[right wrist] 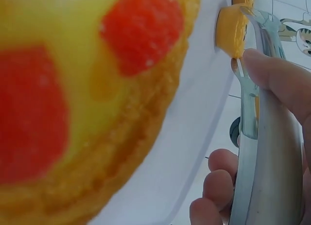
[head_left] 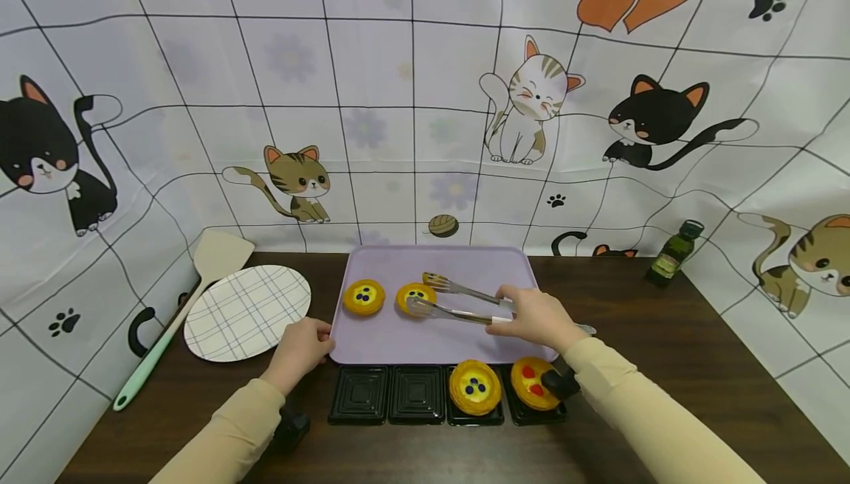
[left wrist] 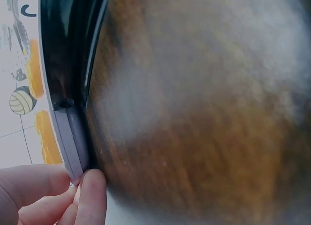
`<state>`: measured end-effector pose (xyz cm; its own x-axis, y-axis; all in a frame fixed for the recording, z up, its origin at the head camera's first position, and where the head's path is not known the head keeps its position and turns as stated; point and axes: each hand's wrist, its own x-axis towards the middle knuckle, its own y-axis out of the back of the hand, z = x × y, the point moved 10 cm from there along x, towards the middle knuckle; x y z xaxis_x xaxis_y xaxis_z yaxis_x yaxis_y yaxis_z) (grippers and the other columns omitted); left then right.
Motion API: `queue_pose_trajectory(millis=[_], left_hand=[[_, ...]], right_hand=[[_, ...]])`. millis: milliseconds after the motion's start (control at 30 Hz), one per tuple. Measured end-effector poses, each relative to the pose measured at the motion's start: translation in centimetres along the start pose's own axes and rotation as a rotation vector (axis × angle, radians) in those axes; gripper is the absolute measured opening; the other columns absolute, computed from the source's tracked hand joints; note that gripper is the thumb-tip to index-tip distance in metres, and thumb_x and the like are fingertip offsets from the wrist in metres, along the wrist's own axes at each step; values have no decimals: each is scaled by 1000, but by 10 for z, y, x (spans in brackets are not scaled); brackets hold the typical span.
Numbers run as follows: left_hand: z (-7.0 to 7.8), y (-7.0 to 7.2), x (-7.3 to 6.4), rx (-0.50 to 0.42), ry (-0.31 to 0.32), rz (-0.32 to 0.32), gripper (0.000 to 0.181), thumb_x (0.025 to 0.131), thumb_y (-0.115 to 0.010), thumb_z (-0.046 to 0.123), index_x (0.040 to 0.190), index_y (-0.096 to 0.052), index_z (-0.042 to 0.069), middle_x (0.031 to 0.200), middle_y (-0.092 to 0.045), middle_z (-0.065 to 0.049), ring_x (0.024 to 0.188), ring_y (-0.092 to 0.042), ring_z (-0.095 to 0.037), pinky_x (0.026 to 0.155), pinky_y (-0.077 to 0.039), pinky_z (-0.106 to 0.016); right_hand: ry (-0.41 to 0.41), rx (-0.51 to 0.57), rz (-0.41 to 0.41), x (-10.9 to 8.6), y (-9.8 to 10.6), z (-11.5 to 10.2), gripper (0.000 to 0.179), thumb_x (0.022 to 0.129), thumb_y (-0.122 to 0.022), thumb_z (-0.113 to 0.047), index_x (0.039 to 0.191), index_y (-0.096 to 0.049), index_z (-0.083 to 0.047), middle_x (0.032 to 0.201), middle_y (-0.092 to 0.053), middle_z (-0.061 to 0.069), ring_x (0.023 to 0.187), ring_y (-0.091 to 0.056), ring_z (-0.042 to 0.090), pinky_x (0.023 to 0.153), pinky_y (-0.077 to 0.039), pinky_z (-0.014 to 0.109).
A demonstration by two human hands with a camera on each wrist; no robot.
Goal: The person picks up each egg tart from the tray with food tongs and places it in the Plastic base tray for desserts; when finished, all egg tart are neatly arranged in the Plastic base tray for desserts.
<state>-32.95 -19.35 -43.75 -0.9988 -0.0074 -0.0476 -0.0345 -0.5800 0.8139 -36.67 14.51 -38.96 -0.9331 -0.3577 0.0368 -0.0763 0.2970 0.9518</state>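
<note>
My right hand [head_left: 534, 318] grips metal tongs [head_left: 468, 315] over the lilac tray [head_left: 465, 344]. The tongs' arms stand apart, with their tips at either side of an egg tart with blue dots [head_left: 415, 294]; whether they touch it I cannot tell. Another such tart [head_left: 364, 297] sits to its left on the tray. At the tray's front left corner, my left hand [head_left: 300, 351] pinches the rim between thumb and fingers, as the left wrist view shows. A red-topped tart [right wrist: 141, 132] looms large in the right wrist view, below the right hand.
Before the tray runs a row of black square holders [head_left: 417, 395]; the right two bear a blue-dotted tart [head_left: 475, 388] and the red-topped one. Left lie a checked oval board [head_left: 249, 314] and a spatula [head_left: 156, 351]. A green bottle [head_left: 675, 251] stands back right.
</note>
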Motion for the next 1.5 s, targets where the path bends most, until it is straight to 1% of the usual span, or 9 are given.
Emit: queue_pose_trajectory(millis=[233,367,467,567,700,933,1100,1267,1500], left_hand=[[1,0,0,4,-3,-5,18,82,-62,5,95,-69,-5,63,-56,-2,54,-56,-12,51,-43,-27],[0,-1,-1,4,1,-7,17,81,-62,5,95,-69,-4,63,-56,-2,54,-56,-12,52,-44,-27],[1,-1,-1,11,-7,-1,15,81,-62,4,92,-69,-3,63,-56,-2,54,-57,-12,52,-44,-27],[2,0,-1,15,-8,0,14,81,-62,4,91,-69,-3,63,-56,-1,54,-57,-12,52,-44,-27],[2,1,-1,23,-11,1,14,82,-62,4,92,-69,-3,63,-56,-2,54,-57,-12,52,-44,-27],[5,2,-2,29,-20,5,17,82,-62,4,95,-69,-5,65,-58,-2,55,-58,-12,52,-45,-28],[5,1,-1,31,-16,5,19,82,-62,5,97,-69,-6,66,-59,-2,55,-58,-12,52,-45,-28],[4,1,-1,31,-12,6,20,82,-62,5,97,-69,-6,66,-60,-2,55,-58,-12,53,-46,-29],[3,1,-1,20,-7,1,21,82,-62,5,98,-68,-7,67,-60,-3,56,-59,-12,54,-47,-29]], right_hand=[[-12,49,9,-15,3,2,54,72,-77,-47,111,-61,-14,73,-61,-2,54,-49,15,48,-40,29],[-17,101,10,-28,5,2,55,72,-76,-49,112,-61,-14,73,-61,-3,57,-51,13,50,-43,27],[-13,131,13,-39,7,3,56,73,-75,-50,112,-61,-13,71,-60,-5,56,-49,11,49,-42,26],[2,131,19,-49,8,2,56,73,-76,-49,113,-61,-14,65,-55,-6,52,-46,10,46,-37,26],[20,105,36,-61,10,0,55,73,-76,-49,113,-61,-15,60,-50,-8,53,-43,8,45,-34,24],[47,87,57,-82,14,-6,58,72,-73,-57,113,-62,-18,55,-43,-12,49,-36,3,45,-28,22],[82,78,61,-95,14,-12,57,72,-73,-57,113,-63,-19,57,-45,-16,48,-34,2,46,-29,22],[98,83,40,-104,7,-16,54,71,-73,-56,111,-63,-21,66,-53,-18,51,-38,0,47,-34,21],[129,67,37,-112,4,-22,52,71,-74,-55,109,-64,-21,80,-63,-14,54,-38,0,47,-33,21]])
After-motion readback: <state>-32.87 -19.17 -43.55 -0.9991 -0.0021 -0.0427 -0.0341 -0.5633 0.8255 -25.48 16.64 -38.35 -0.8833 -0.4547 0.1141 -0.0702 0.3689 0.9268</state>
